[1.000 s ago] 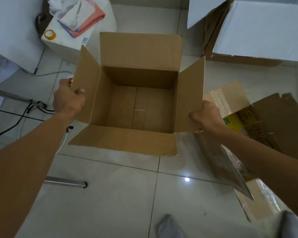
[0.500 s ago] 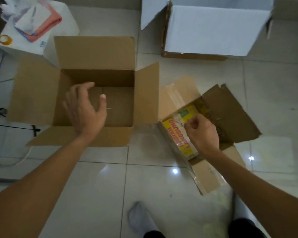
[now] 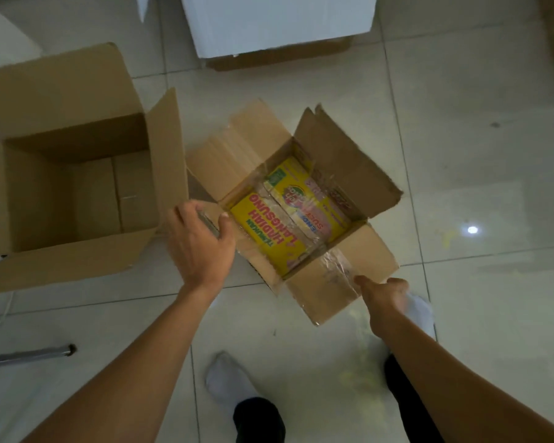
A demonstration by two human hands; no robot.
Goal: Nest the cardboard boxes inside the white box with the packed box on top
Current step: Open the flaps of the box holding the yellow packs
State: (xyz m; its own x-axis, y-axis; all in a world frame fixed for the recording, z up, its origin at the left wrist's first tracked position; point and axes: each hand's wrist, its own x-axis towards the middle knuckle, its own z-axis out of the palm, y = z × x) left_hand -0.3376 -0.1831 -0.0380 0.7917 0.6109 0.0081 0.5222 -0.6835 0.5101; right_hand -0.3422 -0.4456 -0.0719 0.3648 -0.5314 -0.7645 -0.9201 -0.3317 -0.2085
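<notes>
A small taped cardboard box, the packed box [image 3: 343, 282], lies open on the tiled floor at centre with yellow printed packets [image 3: 279, 231] inside. My left hand [image 3: 202, 241] grips its left corner flap. My right hand [image 3: 383, 294] pinches the edge of its near flap. A larger empty cardboard box [image 3: 77, 193] stands open to the left, with nobody touching it. The white box [image 3: 279, 24] stands at the top, its opening out of view.
My two feet in white socks [image 3: 227, 378] stand just below the packed box. A metal tube [image 3: 26, 354] lies on the floor at lower left. A white block [image 3: 4, 43] sits at upper left, and a brown edge shows at upper right.
My left hand left the empty box and took hold of the packed box's left corner. My right hand moved from the packets to the near flap. The view shifted right.
</notes>
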